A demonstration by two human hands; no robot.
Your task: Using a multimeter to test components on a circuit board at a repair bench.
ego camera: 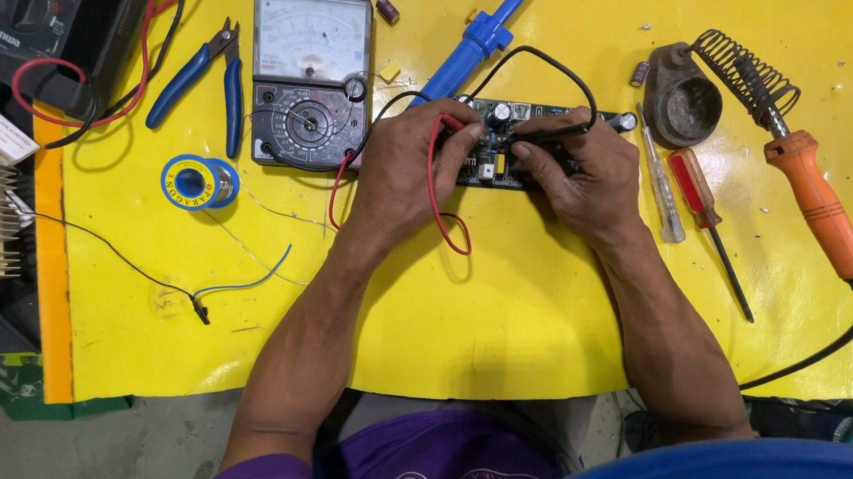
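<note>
My left hand [404, 167] pinches the red probe [454, 124], my right hand [580, 166] grips the black probe [548, 135], both tips on the circuit board [497, 168] mid-desk beside the multimeter [310, 77]; tips best kept steady, on separate contacts

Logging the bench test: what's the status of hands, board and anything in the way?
Left hand holds red probe, right hand black probe, both on circuit board. Nothing in the way.

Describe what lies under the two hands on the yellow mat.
A dark circuit board with small components lies under the left hand and right hand. Its middle and the probe tips are covered.
</note>
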